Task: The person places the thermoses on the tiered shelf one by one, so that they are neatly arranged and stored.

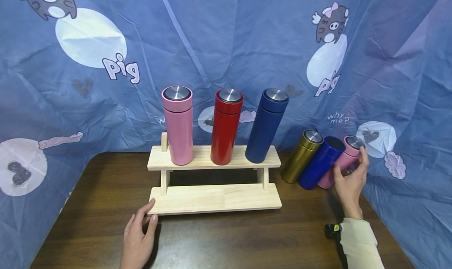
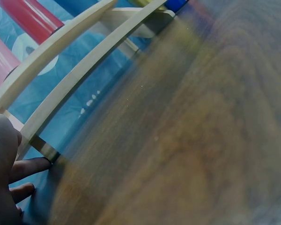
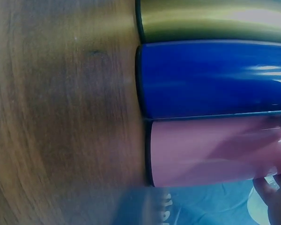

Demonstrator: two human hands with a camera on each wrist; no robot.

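A two-tier wooden stand (image 1: pixel 219 198) sits on the table. Its upper shelf carries a pink thermos (image 1: pixel 179 133), a red thermos (image 1: pixel 226 131) and a dark blue thermos (image 1: pixel 265 129), all upright. At the lower shelf's front left corner, my left hand (image 1: pixel 139 235) holds the wood between thumb and fingers. Right of the stand, a gold thermos (image 1: pixel 301 157), a bright blue thermos (image 1: pixel 320 165) and a second pink thermos (image 3: pixel 215 152) stand side by side, touching or nearly so. My right hand (image 1: pixel 351 182) grips this pink thermos near its top, thumb on its left side, fingers on its right.
The brown wooden table (image 1: pixel 226 241) extends in front of the stand. A blue patterned cloth (image 1: pixel 219 37) hangs behind and along both sides, close to the right-hand thermoses. A small black item (image 1: pixel 332 230) shows by the right sleeve.
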